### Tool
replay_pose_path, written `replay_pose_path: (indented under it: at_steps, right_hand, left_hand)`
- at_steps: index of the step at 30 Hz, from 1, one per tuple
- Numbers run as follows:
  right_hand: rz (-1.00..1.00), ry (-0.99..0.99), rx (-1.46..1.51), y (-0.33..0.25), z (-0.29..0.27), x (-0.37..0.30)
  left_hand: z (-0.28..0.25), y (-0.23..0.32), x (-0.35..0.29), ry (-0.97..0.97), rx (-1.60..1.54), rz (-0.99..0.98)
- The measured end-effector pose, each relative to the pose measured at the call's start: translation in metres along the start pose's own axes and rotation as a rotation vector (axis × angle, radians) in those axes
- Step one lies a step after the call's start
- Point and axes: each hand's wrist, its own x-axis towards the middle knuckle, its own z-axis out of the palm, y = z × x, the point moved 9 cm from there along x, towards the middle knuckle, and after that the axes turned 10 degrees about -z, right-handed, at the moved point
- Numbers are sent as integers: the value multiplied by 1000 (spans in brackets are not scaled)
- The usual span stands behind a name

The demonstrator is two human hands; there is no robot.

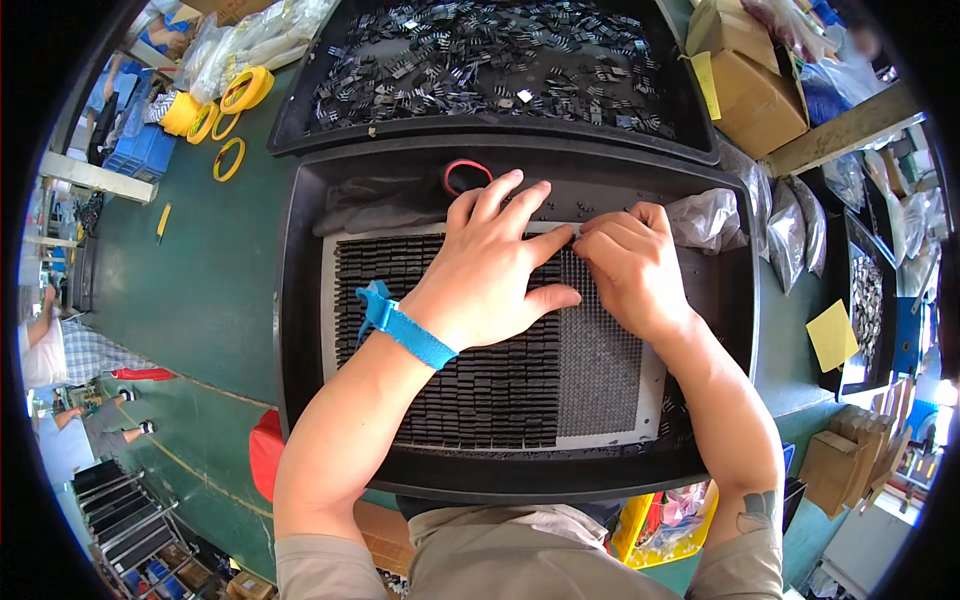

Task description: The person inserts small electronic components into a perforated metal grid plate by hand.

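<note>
A pale perforated plate [608, 385] lies in a black tray [300, 330] in front of me. Rows of small black parts [480, 400] fill its left and middle; bare holes show on the right. My left hand [485, 265], with a blue wrist strap [405, 328], lies over the upper rows, fingers spread and apparently holding nothing. Its index fingertip nearly meets my right hand [632, 265]. That hand is closed in a pinch at the plate's upper edge, where the filled rows meet the bare holes. Whatever sits between its fingertips is hidden or too small to name.
Beyond it stands another black tray [285, 125] heaped with loose black clips [480, 65]. A red ring-shaped handle [466, 176], dark cloth [385, 205] and plastic bag [706, 220] lie along the near tray's far side. Yellow tape rolls [230, 158] lie left; a cardboard box [750, 95] stands right.
</note>
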Motion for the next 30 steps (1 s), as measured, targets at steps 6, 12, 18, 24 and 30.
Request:
replay_pose_path:
  at_steps: [6,12,18,24,30]
  right_hand:
    - [15,21,9,4,-5,-1]
    - [-4,32,-43,-1,-1,0]
    - [-19,44,-59,-1,1,-1]
    - [22,-43,-121,-2,3,0]
    - [76,-8,-161,4,0,-3]
  left_hand:
    - [-5,4,2,7,4,9]
    - [-3,2,3,10,2,11]
    - [-5,3,4,2,12,11]
    - [-6,7,2,26,27,37]
    - [-5,16,2,26,81,59]
